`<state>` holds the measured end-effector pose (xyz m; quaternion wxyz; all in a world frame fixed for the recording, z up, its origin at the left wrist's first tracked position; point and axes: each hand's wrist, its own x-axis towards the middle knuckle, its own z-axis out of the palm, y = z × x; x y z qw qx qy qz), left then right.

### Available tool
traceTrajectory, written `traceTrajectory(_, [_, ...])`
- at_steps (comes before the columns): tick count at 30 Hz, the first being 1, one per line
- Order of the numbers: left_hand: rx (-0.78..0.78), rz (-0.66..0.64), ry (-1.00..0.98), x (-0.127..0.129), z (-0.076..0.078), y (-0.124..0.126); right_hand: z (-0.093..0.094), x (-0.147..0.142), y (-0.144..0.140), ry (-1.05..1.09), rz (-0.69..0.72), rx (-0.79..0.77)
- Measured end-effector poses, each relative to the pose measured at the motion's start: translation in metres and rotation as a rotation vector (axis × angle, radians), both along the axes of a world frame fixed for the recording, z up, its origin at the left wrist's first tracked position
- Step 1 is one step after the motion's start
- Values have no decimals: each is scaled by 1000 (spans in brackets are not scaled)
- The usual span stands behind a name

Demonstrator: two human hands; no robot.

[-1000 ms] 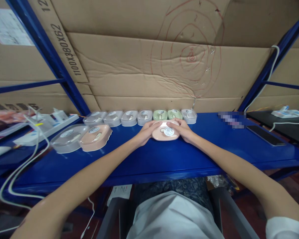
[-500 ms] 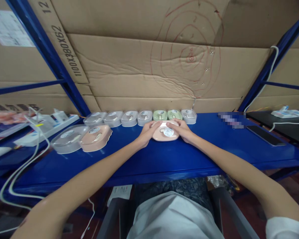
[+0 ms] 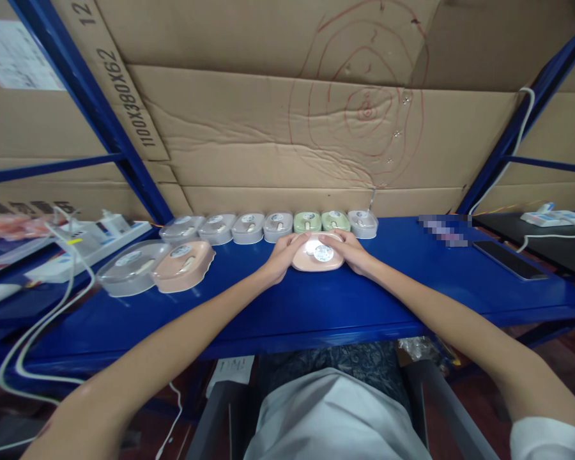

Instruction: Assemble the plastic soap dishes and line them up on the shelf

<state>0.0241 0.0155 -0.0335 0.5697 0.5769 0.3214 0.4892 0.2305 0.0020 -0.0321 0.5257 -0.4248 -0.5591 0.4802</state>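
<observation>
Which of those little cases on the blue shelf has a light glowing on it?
The pink case held between the left hand and right hand; a bright white spot glows on its lid, while every other case stays dark.

A blue metal desk runs across the middle of the frame. Along its back edge, centre frame, sits a row of small lidded boxes: four grey boxes, two green boxes and one more grey box. Just in front, a pink box sits on the desk. At left, a clear box touches another pink box. A white power strip lies at far left, a phone at right.
</observation>
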Motion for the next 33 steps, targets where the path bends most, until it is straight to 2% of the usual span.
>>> traceTrajectory(33, [10, -7, -2, -1, -1, 2, 2, -1, -2, -29, -7, 9])
